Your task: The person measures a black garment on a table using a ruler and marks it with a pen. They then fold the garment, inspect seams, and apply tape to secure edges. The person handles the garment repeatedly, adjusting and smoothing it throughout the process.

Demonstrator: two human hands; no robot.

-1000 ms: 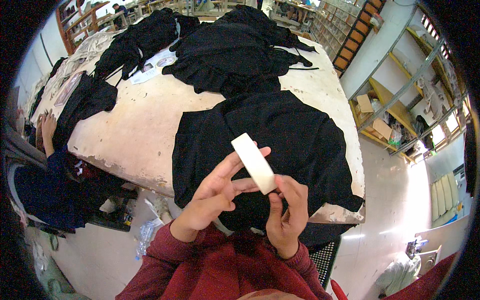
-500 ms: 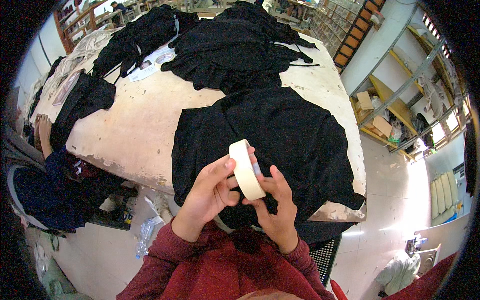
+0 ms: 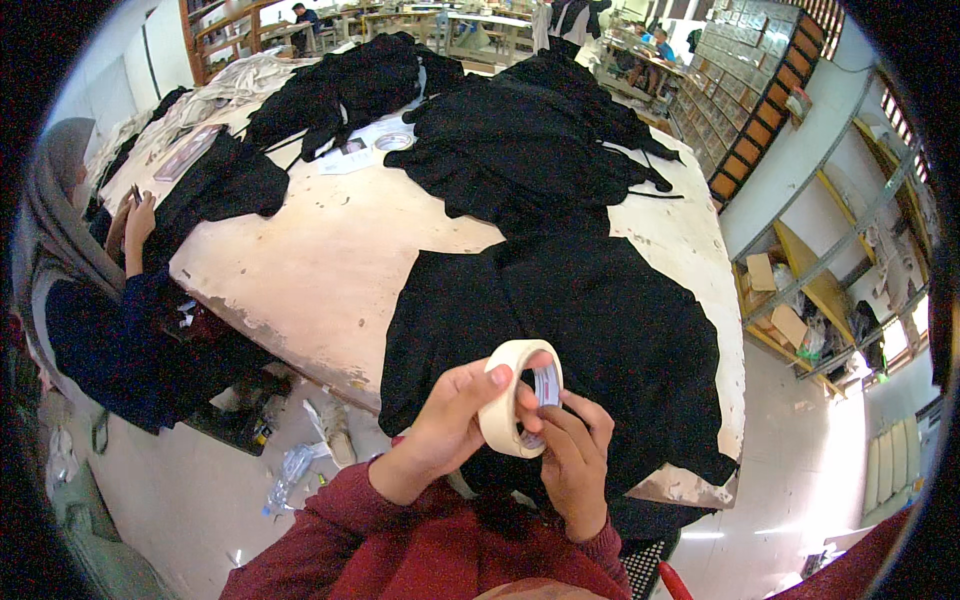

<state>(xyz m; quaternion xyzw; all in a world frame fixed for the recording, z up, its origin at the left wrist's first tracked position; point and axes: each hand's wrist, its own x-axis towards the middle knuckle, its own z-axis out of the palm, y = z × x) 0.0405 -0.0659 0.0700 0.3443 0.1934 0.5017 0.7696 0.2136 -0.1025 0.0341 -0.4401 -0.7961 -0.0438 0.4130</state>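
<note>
A cream roll of masking tape (image 3: 499,418) is held up over the near edge of the table, its open core turned partly towards me. My left hand (image 3: 440,428) grips it, thumb on the outer band and fingertips showing inside the ring. At the roll's right rim, my right hand (image 3: 577,462) pinches with bent fingers; whether a loose tape end lies between them I cannot make out. Beneath both hands a black garment (image 3: 620,335) is spread flat on the worktable (image 3: 310,250).
More black clothes (image 3: 510,140) are heaped farther back. Another tape roll (image 3: 394,141) lies on papers (image 3: 345,160). At the left edge sits a co-worker (image 3: 100,330), hands raised over dark cloth. Metal shelving (image 3: 815,265) stands at right; a plastic bottle (image 3: 290,475) is on the floor.
The view has tilted up and shifted left. The tape roll has turned so its open core faces me more. My right fingers have drawn closer together at its rim. The co-worker's hands are raised now.
</note>
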